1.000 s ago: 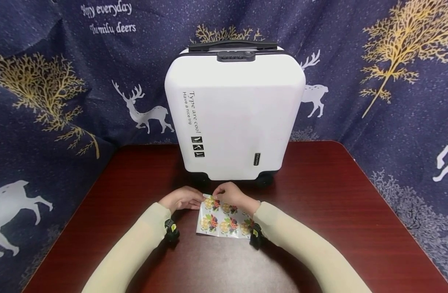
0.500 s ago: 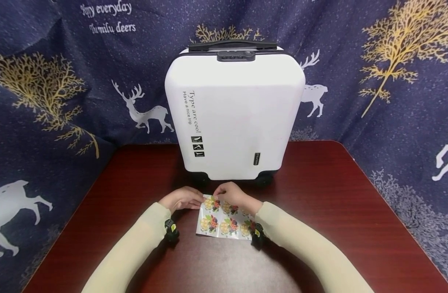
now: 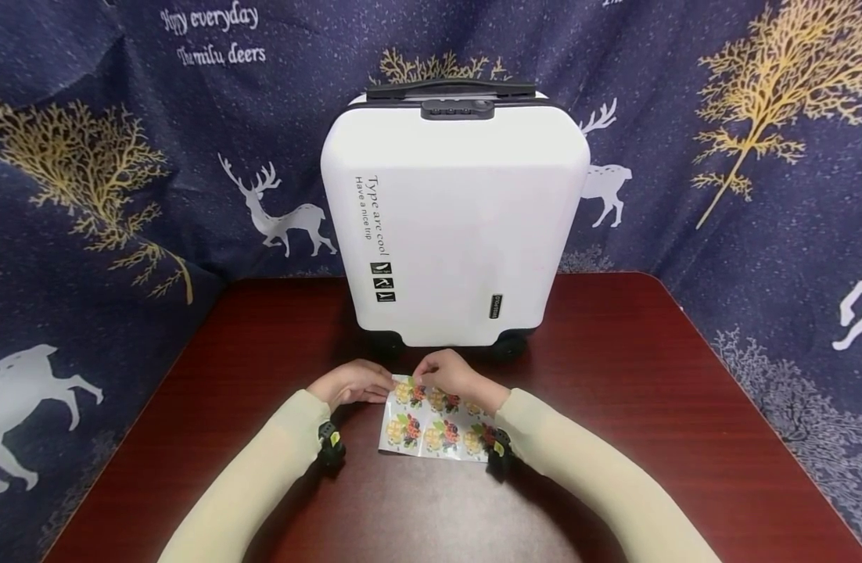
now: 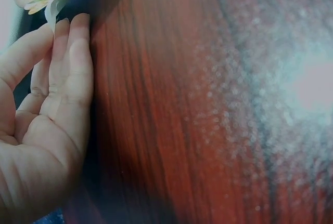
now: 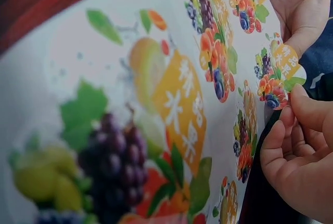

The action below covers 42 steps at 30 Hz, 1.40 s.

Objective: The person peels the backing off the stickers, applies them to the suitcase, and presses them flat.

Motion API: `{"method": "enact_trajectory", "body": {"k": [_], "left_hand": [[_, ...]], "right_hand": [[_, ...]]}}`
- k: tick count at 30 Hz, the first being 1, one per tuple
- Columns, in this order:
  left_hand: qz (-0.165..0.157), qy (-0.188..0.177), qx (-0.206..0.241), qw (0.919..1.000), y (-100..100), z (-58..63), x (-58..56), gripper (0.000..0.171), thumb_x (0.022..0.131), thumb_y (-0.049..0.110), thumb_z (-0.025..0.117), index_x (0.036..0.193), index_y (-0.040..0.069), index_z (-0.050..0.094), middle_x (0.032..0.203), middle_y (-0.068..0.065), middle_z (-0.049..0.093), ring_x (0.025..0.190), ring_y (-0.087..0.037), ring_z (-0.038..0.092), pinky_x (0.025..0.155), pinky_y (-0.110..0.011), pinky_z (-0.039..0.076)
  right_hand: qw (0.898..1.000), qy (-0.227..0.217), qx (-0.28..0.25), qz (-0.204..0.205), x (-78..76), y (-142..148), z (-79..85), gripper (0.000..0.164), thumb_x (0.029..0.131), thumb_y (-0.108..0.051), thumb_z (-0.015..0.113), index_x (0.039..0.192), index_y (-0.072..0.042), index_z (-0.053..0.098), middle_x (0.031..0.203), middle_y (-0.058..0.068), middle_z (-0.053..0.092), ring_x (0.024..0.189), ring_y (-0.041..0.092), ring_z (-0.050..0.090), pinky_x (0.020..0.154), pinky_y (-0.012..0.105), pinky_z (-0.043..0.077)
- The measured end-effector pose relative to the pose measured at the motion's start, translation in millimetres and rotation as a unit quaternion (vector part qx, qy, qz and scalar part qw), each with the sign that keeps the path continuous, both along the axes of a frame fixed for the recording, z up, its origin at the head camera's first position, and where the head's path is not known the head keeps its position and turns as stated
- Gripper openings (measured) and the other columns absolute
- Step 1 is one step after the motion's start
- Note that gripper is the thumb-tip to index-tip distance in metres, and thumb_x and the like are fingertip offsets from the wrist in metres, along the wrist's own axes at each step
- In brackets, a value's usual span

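Observation:
A glossy white sheet of fruit stickers (image 3: 424, 418) lies on the table in front of the suitcase. At its upper left corner my left hand (image 3: 357, 381) pinches the edge between thumb and fingers, as the left wrist view also shows. My right hand (image 3: 450, 375) is over the sheet's top edge. In the right wrist view its thumb and fingertip pinch the edge of one fruit sticker (image 5: 273, 76), whose rim stands out past the sheet; how much of it is loose I cannot tell. My right wrist covers the sheet's right side in the head view.
A white suitcase (image 3: 452, 227) with a black handle stands upright on the dark red wooden table (image 3: 614, 375), just beyond my hands. Behind it hangs a navy cloth (image 3: 276, 117) printed with deer and trees. Each wrist wears a small black camera (image 3: 330, 446).
My right hand and forearm have shifted very slightly to the right, with the pinch kept. The left hand stays at the sheet's corner. The whole head view has shifted a little.

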<state>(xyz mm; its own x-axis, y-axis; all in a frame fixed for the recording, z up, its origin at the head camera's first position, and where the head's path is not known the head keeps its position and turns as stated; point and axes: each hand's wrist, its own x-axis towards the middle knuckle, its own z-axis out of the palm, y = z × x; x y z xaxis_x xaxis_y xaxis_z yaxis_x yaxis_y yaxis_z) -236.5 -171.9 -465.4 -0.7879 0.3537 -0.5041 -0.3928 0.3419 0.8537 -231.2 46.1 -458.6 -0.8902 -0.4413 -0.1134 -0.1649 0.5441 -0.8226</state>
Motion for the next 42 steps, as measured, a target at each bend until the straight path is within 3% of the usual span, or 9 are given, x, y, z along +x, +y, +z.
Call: {"method": "enact_trajectory", "body": {"k": [18, 30, 42], "left_hand": [[0.011, 0.003, -0.013, 0.9998, 1.5, -1.2, 0.1, 0.009, 0.094, 0.002, 0.067, 0.101, -0.002, 0.063, 0.089, -0.002, 0.071, 0.085, -0.011, 0.069, 0.092, -0.032, 0.061], [0.008, 0.01, -0.017, 0.9998, 1.3, 0.9, 1.6, 0.016, 0.094, 0.002, 0.067, 0.107, -0.006, 0.062, 0.092, -0.005, 0.073, 0.088, -0.012, 0.07, 0.091, -0.032, 0.061], [0.01, 0.012, -0.017, 0.9997, 2.5, 1.0, 2.4, 0.011, 0.093, 0.001, 0.067, 0.102, -0.004, 0.064, 0.089, -0.002, 0.071, 0.085, -0.01, 0.069, 0.089, -0.031, 0.061]], "right_hand": [[1.0, -0.012, 0.006, -0.001, 0.5, 2.8, 0.7, 0.012, 0.096, -0.014, 0.071, 0.097, -0.003, 0.076, 0.1, 0.01, 0.076, 0.081, 0.011, 0.059, 0.072, 0.022, 0.048], [1.0, -0.022, 0.001, -0.007, 1.3, 4.9, 0.5, 0.013, 0.096, -0.016, 0.071, 0.098, -0.003, 0.076, 0.099, 0.01, 0.075, 0.078, 0.01, 0.057, 0.07, 0.022, 0.047], [0.999, -0.039, -0.01, -0.014, 1.4, 7.5, 0.0, 0.015, 0.097, -0.016, 0.07, 0.098, -0.002, 0.075, 0.1, 0.011, 0.075, 0.079, 0.011, 0.058, 0.069, 0.022, 0.048]]}}
